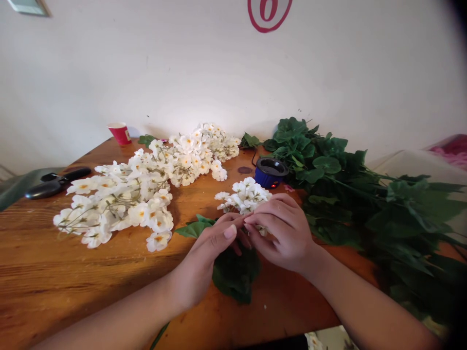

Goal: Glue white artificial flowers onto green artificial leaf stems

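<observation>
Right hand (286, 231) (curled) against left hand (207, 249)

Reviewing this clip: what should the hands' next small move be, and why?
Probably a gentle pinch with the right hand while the left hand steadies the green leaves. The fingertips of both hands meet just above those leaves, with a small bunch of white flowers right beyond; what lies between the fingertips is hidden.

Flowers (140, 212) left on table (102, 287), leaves (326, 165) right; pot (268, 180) between, perhaps touching leaves.
</observation>
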### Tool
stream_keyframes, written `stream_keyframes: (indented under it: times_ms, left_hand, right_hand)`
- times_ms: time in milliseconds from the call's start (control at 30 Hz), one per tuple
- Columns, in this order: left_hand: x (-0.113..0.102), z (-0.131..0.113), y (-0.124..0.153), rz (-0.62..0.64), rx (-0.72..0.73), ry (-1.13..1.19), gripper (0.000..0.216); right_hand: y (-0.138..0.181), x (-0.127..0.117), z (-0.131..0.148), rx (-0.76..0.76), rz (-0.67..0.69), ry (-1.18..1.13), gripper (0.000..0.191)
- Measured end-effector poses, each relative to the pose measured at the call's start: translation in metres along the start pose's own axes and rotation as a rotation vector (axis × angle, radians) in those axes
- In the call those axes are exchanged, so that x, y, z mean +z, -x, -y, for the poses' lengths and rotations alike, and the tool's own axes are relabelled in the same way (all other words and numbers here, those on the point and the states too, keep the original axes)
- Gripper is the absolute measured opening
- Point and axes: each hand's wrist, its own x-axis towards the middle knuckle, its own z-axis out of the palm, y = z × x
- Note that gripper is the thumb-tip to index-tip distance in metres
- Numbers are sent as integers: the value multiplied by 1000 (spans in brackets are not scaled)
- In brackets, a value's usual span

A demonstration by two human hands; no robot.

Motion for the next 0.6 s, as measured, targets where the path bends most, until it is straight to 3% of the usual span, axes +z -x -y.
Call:
stream_keyframes:
  times_ms: [367,500,600]
  left_hand:
    - [-2,4,1,3,23,-68,41]
    - [-4,6,2,12,43,-147,42]
    - [-5,5,5,57,148,-248,43]
  right_hand:
    - [-2,1,0,114,-79,-82,18]
    - [0,0,1,278,-93,-229,11]
    - [3,0,2,449,-92,-375,6]
